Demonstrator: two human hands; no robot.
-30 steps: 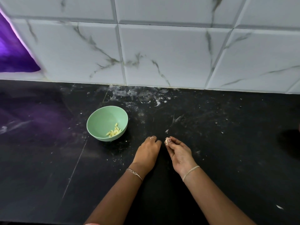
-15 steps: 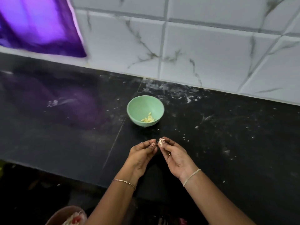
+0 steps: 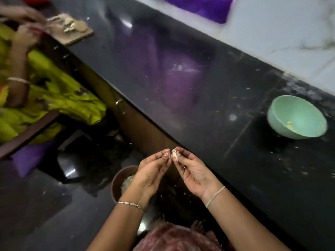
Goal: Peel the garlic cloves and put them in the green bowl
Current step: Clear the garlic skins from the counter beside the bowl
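Small pale garlic clove [image 3: 175,155] held off edge of black stone desk [image 3: 199,87], well left of pale green round plastic bowl [image 3: 293,113]. Long axis roughly upright. Right hand [image 3: 194,173] fingers grasp clove body. Left hand [image 3: 152,175] fingers nip at its skin. Bowl lies on right-hand side, so right hand nearer. Peeling judged unfinished.

Both forearms reach forward, wrists apart, palms turned inward; left hand [image 3: 154,171] and right hand [image 3: 194,173] meet at curled fingertips, both pinching the garlic clove [image 3: 175,154].
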